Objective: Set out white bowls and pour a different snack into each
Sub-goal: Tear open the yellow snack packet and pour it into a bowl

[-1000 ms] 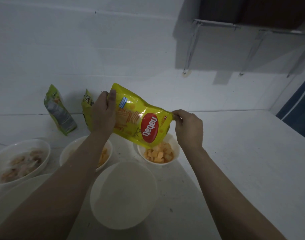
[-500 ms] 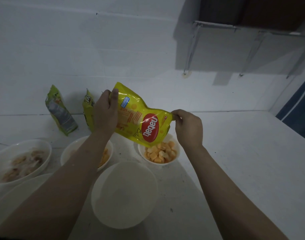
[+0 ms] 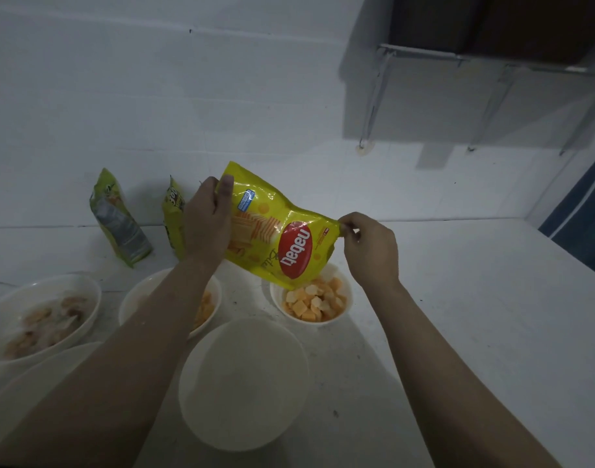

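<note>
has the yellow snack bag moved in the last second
No. The yellow foil snack bag hangs over the white bowl of orange cubes as before, held in both hands.

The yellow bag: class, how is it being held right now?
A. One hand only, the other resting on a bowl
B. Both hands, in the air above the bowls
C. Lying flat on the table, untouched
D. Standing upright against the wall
B: the left hand grips one end of the yellow bag and the right hand pinches its other corner, above the bowl of orange pieces.

Yellow snack bag (image 3: 282, 238) tilted above filled white bowl (image 3: 344, 314)
</note>
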Available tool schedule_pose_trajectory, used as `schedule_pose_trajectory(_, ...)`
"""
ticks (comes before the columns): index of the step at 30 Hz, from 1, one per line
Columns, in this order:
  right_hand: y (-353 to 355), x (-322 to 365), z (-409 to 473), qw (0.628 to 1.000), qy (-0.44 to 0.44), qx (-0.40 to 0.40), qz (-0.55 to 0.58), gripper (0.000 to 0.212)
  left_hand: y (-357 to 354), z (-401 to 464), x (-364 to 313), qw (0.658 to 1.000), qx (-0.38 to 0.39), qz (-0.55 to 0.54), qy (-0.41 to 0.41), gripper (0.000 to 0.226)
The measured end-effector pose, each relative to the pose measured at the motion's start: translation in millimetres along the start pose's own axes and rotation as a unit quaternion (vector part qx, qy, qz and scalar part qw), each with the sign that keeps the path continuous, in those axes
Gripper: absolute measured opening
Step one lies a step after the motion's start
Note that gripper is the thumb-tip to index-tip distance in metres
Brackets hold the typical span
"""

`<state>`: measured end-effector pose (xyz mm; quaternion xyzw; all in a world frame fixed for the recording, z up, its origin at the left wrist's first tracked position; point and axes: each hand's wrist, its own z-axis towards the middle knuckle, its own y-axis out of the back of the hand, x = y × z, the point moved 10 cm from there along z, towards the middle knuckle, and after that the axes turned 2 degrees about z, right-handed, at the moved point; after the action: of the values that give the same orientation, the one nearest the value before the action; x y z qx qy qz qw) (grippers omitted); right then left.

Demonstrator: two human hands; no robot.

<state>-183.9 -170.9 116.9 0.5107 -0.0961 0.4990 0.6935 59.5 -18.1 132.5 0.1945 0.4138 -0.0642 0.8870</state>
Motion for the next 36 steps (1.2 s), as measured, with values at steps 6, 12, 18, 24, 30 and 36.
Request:
schedule_pose_trajectory(6, -13, 39, 1, 0.994, 0.07, 0.073, -0.041, 0.021, -5, -6, -24, 0.999, 0.0, 0.018, -0.049, 0.042)
schedule_pose_trajectory(12, -13, 52, 5, 0.995, 0.054, 0.076, 0.047, 0.017, -9, -11, -42, 0.998, 0.001, 0.005, -0.069, 0.039)
schedule_pose_trajectory(18, -1, 23, 3, 0.991, -0.014, 0.028, 0.131, 0.017, -5, -26, -1, 0.998, -0.052, -0.037, 0.005, 0.062)
schedule_pose_trajectory(24, -1, -12, -5, 0.97, -0.095, 0.022, 0.222, 0.017, -65, -66, 26, 0.93, 0.142, -0.25, 0.229, 0.077)
schedule_pose_trajectory(30, -1, -17, -16, 0.962, -0.097, 0.026, 0.253, 0.022, -88, -58, -24, 0.901, 0.217, -0.327, 0.185, 0.024)
schedule_pose_trajectory(36, 4, -17, -16, 0.931, -0.128, 0.032, 0.34, 0.027, -87, -47, -29, 0.914, 0.233, -0.294, 0.158, 0.045)
